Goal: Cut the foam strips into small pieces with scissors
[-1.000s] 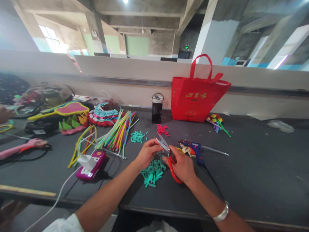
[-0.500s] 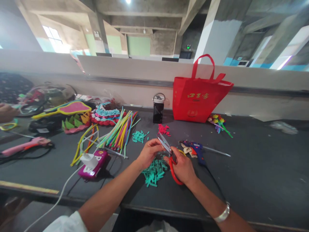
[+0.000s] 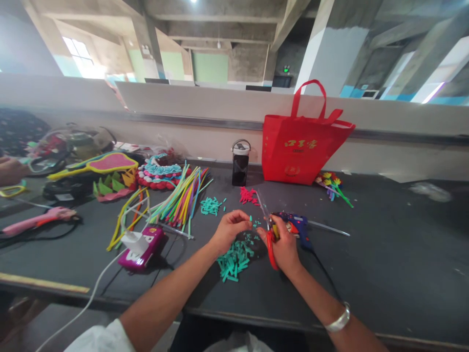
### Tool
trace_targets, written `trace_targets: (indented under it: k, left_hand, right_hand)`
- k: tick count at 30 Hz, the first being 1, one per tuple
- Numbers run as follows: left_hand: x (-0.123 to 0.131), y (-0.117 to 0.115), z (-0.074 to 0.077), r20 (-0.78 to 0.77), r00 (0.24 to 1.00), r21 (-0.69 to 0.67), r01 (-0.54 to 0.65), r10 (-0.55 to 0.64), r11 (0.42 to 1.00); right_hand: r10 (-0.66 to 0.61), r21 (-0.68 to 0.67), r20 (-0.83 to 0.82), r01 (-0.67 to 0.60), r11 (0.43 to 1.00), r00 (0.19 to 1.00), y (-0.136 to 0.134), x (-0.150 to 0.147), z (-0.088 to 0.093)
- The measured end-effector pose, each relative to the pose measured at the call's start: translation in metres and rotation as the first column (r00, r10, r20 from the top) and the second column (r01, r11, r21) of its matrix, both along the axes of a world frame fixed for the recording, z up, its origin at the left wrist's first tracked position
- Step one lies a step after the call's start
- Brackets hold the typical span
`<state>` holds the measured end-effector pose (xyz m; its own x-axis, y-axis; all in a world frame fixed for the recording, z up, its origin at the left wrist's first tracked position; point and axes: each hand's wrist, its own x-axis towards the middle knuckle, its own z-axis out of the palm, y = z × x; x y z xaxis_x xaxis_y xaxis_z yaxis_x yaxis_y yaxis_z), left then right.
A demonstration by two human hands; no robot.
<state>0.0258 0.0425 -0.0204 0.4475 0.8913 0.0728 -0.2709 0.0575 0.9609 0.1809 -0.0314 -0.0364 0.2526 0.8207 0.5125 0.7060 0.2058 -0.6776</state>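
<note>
Between thumb and forefinger, my left hand [image 3: 231, 231] pinches a short teal pipe cleaner piece [image 3: 251, 218]. My right hand [image 3: 284, 247] is closed round the red handles of a pair of scissors [image 3: 271, 244], whose blades point up and away, slightly blurred. Below my hands lies a pile of cut teal pipe cleaner pieces [image 3: 234, 261], with tiny teal trimmings [image 3: 250, 238] scattered just above it. Beyond my left hand sits a smaller teal heap [image 3: 210, 206], and a pink-red heap [image 3: 248, 196] lies beside it.
A blue glue gun [image 3: 298, 226] lies right of my hands. Behind stand a dark bottle [image 3: 240, 166] and a red bag [image 3: 304, 151]. Leftward are long pipe cleaners [image 3: 186, 198], a purple power socket [image 3: 142, 249] with a white cable, a pink glue gun [image 3: 44, 222] and another person's hand [image 3: 10, 171].
My right hand and the scissors have moved right, away from my left hand. The teal piece now shows at my left fingertips, which stay nearly in place.
</note>
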Motion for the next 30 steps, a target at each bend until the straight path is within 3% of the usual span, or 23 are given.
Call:
trace_targets:
  k: [3,6,15,18,21,24,27,30]
  left_hand:
    - [0.002,-0.001,-0.003,-0.146,0.987,0.203,-0.030,0.061,0.979]
    - [0.004,-0.004,-0.004,-0.238,0.960,0.386,-0.044,0.146,0.921]
    - [0.006,-0.011,-0.004,-0.315,0.939,0.532,0.056,0.137,0.845]
    - [0.004,-0.006,-0.004,-0.305,0.943,0.463,0.027,0.131,0.886]
    - [0.000,0.003,-0.002,-0.173,0.967,0.309,-0.125,0.185,0.943]
    - [-0.003,0.014,-0.006,-0.066,0.968,0.121,-0.235,0.244,0.964]
    - [-0.001,0.024,-0.012,-0.061,0.971,-0.016,-0.234,0.233,0.972]
    - [0.004,0.039,-0.014,-0.104,0.978,-0.060,-0.187,0.180,0.981]
  right_hand:
    - [0.035,0.014,-0.146,-0.033,0.999,0.989,0.000,0.000,0.002]
    - [0.092,0.006,-0.254,-0.094,0.996,0.963,0.001,-0.001,0.001]
    - [0.131,0.048,-0.223,-0.124,0.991,0.966,0.009,0.001,-0.012]
    - [0.131,0.083,-0.272,-0.113,0.990,0.953,0.011,0.003,-0.016]
    - [0.082,0.109,-0.362,-0.046,0.993,0.928,0.014,0.009,-0.017]
    - [0.042,0.102,-0.438,0.004,0.995,0.898,0.016,0.016,-0.013]
    - [0.018,0.096,-0.484,0.033,0.995,0.875,0.017,0.021,-0.006]
    - [-0.024,0.096,-0.496,0.082,0.992,0.868,0.016,0.023,-0.001]
